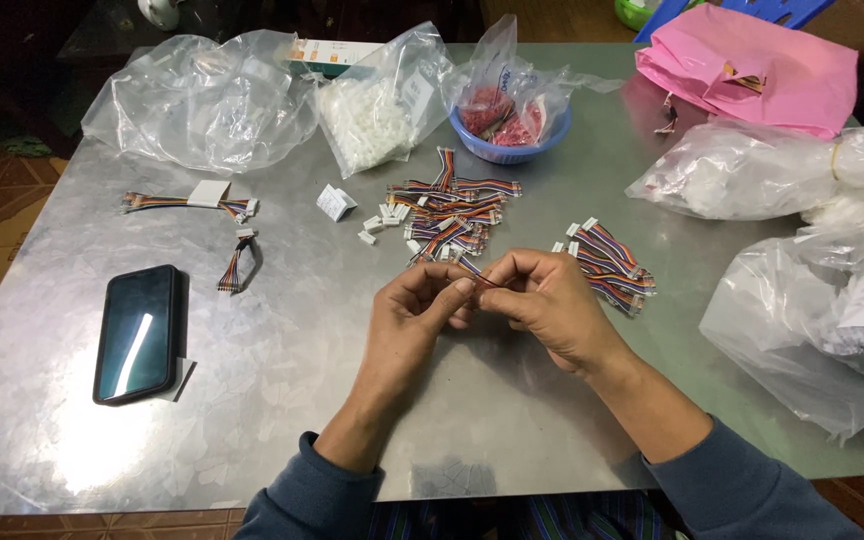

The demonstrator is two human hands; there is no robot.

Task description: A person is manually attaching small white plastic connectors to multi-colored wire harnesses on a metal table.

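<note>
both the left hand [420,305] and right hand [542,300] pinch one thin red wire [485,284] between fingertips; it could slip and drop into the wire pile [452,215] just beyond.

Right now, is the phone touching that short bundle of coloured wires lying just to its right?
Apart. The head view shows the black phone flat on the metal table, with a strip of bare tabletop between its right edge and the short wire bundle.

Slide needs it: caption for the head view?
Both hands, left hand and right hand, pinch a thin wire above a metal table.
</note>
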